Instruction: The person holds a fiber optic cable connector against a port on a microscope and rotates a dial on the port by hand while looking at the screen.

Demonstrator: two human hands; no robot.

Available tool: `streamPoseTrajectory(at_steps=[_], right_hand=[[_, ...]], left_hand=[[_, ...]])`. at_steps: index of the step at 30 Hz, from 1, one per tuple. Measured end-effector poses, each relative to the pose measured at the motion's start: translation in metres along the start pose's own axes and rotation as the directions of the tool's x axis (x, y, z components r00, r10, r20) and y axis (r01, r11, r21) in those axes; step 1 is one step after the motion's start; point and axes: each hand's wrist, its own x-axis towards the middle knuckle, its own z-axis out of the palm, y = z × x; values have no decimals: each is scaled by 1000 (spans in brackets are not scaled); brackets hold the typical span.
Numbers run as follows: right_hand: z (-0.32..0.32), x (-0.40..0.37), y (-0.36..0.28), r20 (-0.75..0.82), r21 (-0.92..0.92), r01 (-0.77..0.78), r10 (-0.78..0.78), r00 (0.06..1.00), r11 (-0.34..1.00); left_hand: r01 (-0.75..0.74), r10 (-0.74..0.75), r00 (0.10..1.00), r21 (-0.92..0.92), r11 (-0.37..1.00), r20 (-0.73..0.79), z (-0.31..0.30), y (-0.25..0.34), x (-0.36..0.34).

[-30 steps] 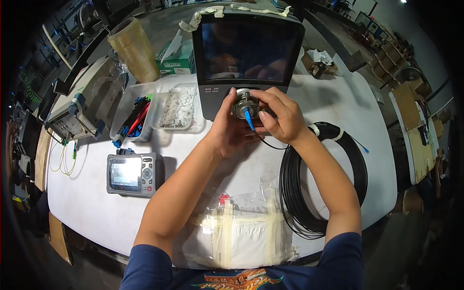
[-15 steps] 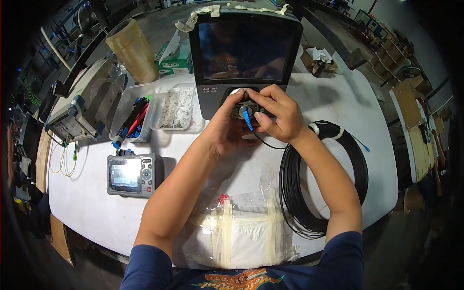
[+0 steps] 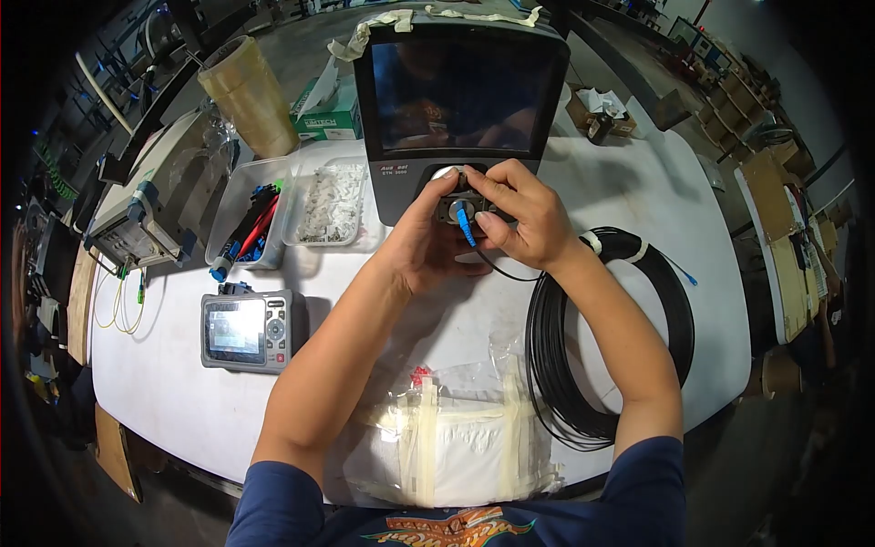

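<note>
A dark monitor device (image 3: pixel 456 100) stands at the back middle, with a round port below its screen. A blue connector (image 3: pixel 468 228) sits at that port, its black cable running right to a coil (image 3: pixel 679 319). My left hand (image 3: pixel 424 232) is wrapped round the port's left side, thumb at its top, fingers partly hidden beneath. My right hand (image 3: pixel 524 214) is closed at the port's right side, index finger near the top and thumb beside the connector. The small part between the fingertips is too hidden to name.
Left of my arms lie a handheld tester (image 3: pixel 246 330), a bin of connectors (image 3: pixel 251 214) and a tub of small clear parts (image 3: pixel 330 202). A green tissue box (image 3: pixel 333 117) stands behind. A taped plastic package (image 3: pixel 465 447) lies near my body.
</note>
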Motion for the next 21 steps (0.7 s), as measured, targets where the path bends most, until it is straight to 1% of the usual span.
streamPoseTrajectory(at_steps=[21], right_hand=[[0, 0, 0, 21, -7, -11, 11, 1000, 1000]], left_hand=[[8, -8, 1000, -8, 1000, 27, -5, -2, 1]])
